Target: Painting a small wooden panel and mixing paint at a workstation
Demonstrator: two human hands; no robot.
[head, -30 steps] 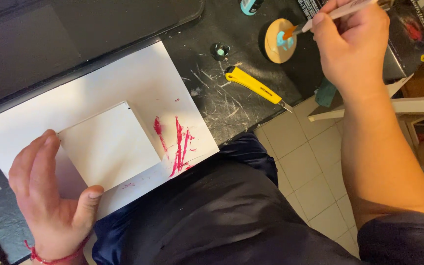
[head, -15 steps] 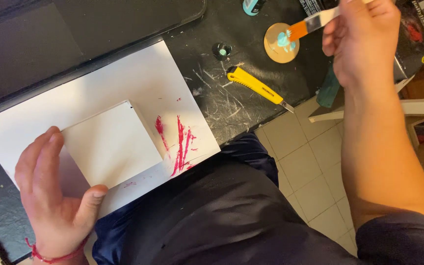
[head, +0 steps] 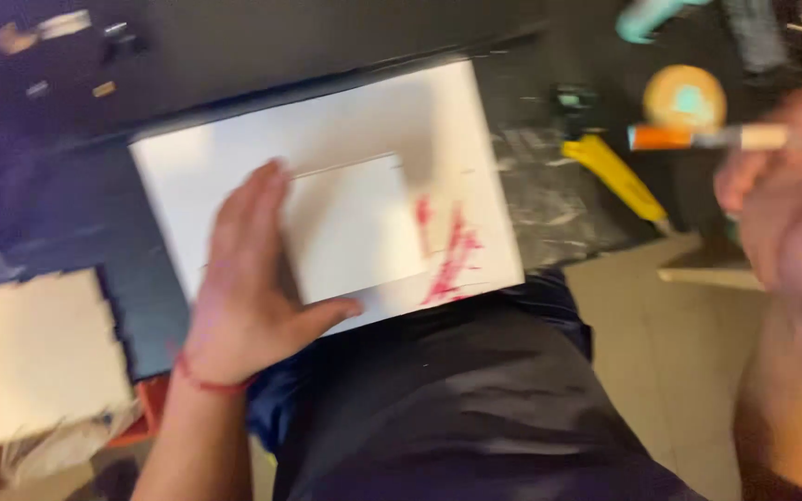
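My left hand (head: 248,278) lies flat on the left part of a small white card (head: 359,227), thumb along its near edge. The card rests on a larger white sheet (head: 234,158) smeared with red paint (head: 452,250) at its right. My right hand (head: 786,199), blurred at the right edge, grips a paintbrush (head: 707,137) with an orange ferrule pointing left. The brush tip hangs just below a round wooden disc (head: 684,97) carrying a dab of teal paint.
A yellow utility knife (head: 619,176) lies on the scratched black table (head: 549,195) right of the sheet. A pale board (head: 30,353) sits at the lower left. A teal object (head: 647,17) lies at the top. My dark-clothed lap (head: 447,408) and tiled floor (head: 661,343) fill the bottom.
The view has swung left and blurred. My right hand has drawn the brush back from the disc toward me. My left hand stays on the card.
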